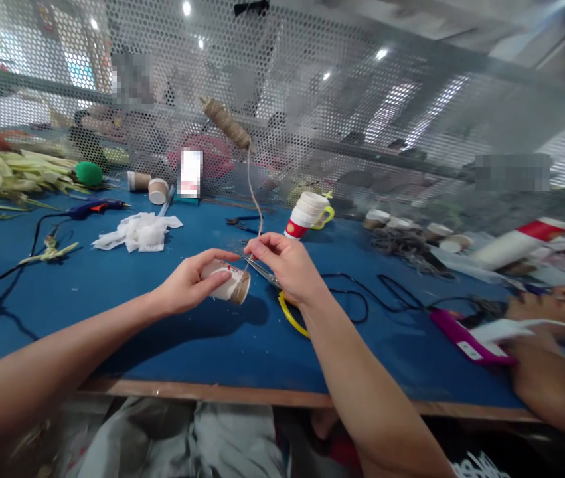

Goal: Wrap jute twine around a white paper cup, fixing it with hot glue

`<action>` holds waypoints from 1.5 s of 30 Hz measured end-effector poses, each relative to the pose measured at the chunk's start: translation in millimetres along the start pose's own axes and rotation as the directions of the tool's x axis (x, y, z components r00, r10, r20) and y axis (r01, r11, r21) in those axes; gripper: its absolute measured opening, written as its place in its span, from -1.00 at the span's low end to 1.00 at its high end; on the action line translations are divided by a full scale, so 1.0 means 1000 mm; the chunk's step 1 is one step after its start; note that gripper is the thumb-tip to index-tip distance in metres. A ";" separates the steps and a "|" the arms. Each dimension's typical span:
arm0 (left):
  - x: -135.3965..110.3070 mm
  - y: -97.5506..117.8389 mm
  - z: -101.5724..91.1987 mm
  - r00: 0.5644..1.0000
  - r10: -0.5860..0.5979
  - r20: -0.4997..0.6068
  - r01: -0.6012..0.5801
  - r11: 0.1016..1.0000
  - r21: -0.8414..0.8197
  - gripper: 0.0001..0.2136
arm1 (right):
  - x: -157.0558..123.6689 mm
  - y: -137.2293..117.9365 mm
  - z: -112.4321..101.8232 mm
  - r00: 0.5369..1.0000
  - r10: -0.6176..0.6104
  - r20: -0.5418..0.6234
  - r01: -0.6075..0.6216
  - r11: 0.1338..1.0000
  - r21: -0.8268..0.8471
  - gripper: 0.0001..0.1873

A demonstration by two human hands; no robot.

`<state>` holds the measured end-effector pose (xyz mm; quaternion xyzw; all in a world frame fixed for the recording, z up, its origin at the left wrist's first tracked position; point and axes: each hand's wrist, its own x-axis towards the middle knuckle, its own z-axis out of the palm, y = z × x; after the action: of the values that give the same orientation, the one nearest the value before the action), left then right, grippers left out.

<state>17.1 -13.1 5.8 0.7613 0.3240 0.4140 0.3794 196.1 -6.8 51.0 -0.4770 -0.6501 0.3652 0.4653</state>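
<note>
My left hand (190, 282) is wrapped around a white paper cup (230, 282) tilted on its side above the table. Brown twine is wound about the cup's rim end. Just to the right, my right hand (287, 262) pinches the twine (253, 189) between thumb and finger. That strand rises to a spool of twine (227, 124) mounted at the mesh screen. Scissors with yellow handles (292, 318) lie under my right hand, partly hidden by it; their blades point toward the cup.
Stacked paper cups (307, 211) stand behind my right hand, near pliers (245, 220). Crumpled white material (137, 231), a blue glue gun (97, 207) and corn husks (8, 169) are at left. Right, a magenta power strip (469, 338) lies by another person's arm (551, 365).
</note>
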 end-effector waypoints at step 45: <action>-0.009 0.011 0.001 0.973 0.219 -0.068 -0.207 0.966 0.154 -0.76 | -0.002 0.007 0.004 0.982 0.107 0.157 -0.092 0.991 -0.102 -0.73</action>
<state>15.6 -26.5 11.6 0.7992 0.2853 0.4594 0.2622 194.3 -7.1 42.2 -0.4990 -0.6775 0.3946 0.3691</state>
